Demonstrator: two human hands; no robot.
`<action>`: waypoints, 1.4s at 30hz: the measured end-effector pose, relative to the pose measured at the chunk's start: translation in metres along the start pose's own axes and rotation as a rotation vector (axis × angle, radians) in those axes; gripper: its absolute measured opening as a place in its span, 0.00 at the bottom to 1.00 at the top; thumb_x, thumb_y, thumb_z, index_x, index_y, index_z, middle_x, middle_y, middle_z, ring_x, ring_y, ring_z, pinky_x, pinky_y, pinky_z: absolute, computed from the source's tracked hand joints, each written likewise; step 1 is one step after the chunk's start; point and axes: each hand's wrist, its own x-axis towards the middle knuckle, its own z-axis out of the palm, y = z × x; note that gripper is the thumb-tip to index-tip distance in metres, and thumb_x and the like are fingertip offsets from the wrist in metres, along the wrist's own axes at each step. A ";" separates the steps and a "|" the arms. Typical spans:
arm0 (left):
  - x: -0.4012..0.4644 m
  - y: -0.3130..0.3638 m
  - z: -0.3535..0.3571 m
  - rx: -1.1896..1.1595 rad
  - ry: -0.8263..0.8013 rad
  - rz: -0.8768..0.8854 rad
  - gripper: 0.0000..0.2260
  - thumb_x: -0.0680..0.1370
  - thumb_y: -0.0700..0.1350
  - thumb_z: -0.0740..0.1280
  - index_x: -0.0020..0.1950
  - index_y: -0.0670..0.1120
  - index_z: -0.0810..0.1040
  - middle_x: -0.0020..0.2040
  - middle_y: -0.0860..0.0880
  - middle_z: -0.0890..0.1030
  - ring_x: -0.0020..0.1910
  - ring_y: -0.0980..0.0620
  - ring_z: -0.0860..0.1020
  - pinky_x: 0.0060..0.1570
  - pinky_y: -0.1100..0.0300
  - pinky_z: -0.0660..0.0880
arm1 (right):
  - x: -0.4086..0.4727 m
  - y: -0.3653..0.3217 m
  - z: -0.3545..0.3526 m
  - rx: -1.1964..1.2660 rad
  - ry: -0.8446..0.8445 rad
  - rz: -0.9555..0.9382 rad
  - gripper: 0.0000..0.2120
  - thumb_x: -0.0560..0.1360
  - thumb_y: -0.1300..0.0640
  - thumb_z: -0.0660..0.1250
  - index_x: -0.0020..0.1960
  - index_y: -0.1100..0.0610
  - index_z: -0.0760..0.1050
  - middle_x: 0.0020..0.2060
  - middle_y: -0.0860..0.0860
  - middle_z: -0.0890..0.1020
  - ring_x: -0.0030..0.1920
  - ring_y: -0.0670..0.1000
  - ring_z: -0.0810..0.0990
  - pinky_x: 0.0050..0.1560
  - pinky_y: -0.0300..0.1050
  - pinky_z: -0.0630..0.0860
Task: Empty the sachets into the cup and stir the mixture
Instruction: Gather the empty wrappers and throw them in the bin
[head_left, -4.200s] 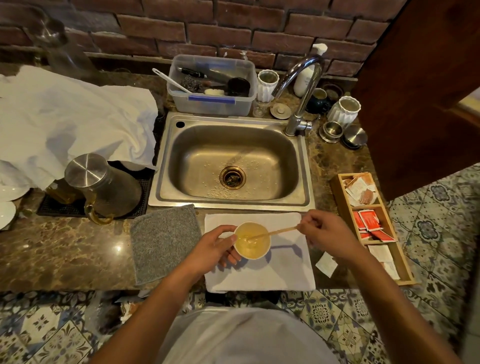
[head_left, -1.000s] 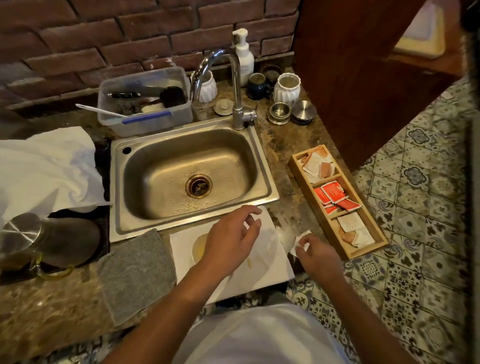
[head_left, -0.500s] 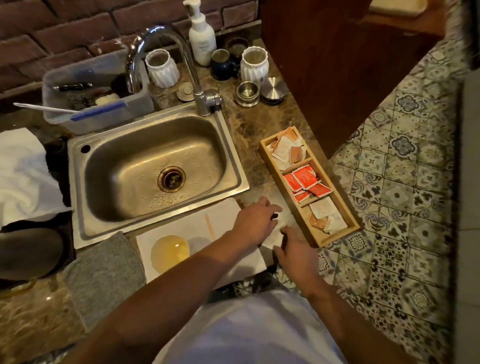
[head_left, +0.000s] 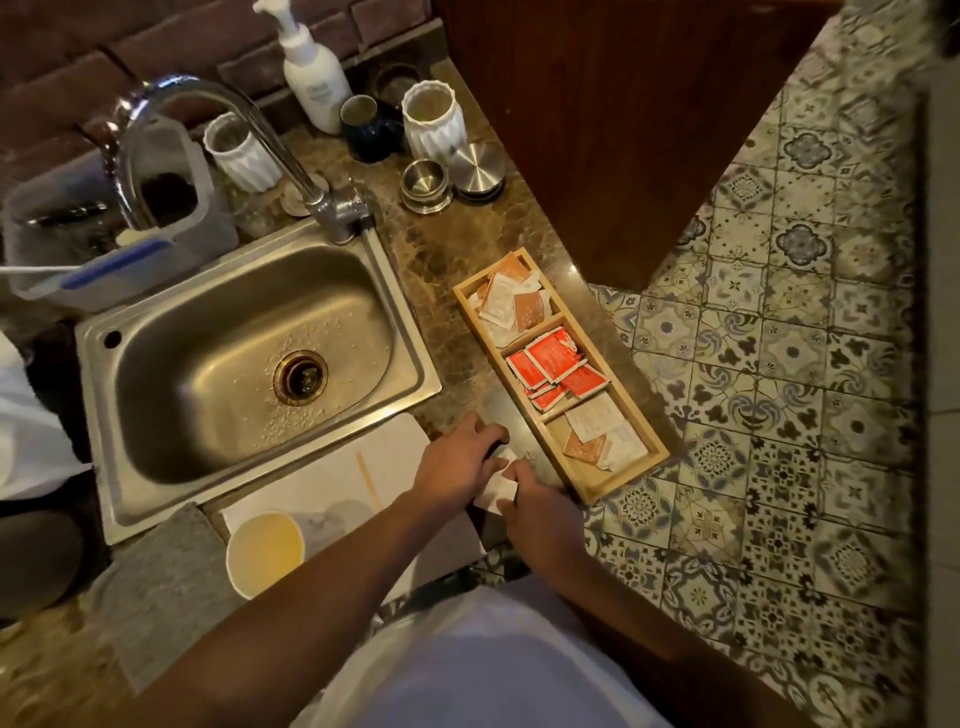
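A white cup (head_left: 265, 551) of yellow liquid stands on a white cloth (head_left: 332, 483) in front of the sink. A thin wooden stirrer (head_left: 369, 480) lies on the cloth, apart from the cup. My left hand (head_left: 460, 465) and my right hand (head_left: 535, 506) meet over a small white sachet (head_left: 497, 486) on the counter, just left of the wooden tray (head_left: 582, 488). Both hands pinch the sachet at its edges. The tray holds several red, orange and white sachets (head_left: 550, 364) in three compartments.
The steel sink (head_left: 234, 364) with its tap (head_left: 218, 135) lies behind the cloth. A grey mat (head_left: 161, 577) sits left of the cup. Jars, a soap bottle (head_left: 311, 67) and metal lids stand at the back. The counter edge drops to tiled floor on the right.
The stirrer was laid on the cloth and both hands left the cup. They moved right to the white sachet by the tray and now pinch it. The view swung right.
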 end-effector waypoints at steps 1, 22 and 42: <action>0.000 -0.001 0.001 0.008 -0.006 0.008 0.12 0.80 0.53 0.66 0.62 0.55 0.74 0.57 0.48 0.75 0.49 0.46 0.80 0.43 0.57 0.72 | 0.000 0.000 -0.001 -0.001 -0.003 -0.013 0.16 0.79 0.51 0.67 0.63 0.46 0.65 0.45 0.49 0.86 0.44 0.53 0.86 0.40 0.48 0.81; 0.001 0.014 0.001 0.172 0.044 0.035 0.09 0.80 0.50 0.66 0.60 0.52 0.79 0.56 0.46 0.77 0.45 0.44 0.82 0.37 0.57 0.72 | 0.008 0.004 -0.007 0.068 -0.053 -0.035 0.17 0.79 0.51 0.67 0.65 0.49 0.66 0.45 0.50 0.86 0.45 0.53 0.85 0.38 0.44 0.77; -0.032 0.000 -0.037 -0.397 0.141 -0.262 0.06 0.77 0.37 0.69 0.49 0.47 0.82 0.45 0.52 0.83 0.44 0.53 0.78 0.42 0.68 0.70 | 0.016 0.006 -0.014 0.054 -0.099 -0.058 0.12 0.78 0.53 0.65 0.59 0.55 0.79 0.47 0.55 0.86 0.49 0.57 0.84 0.43 0.47 0.77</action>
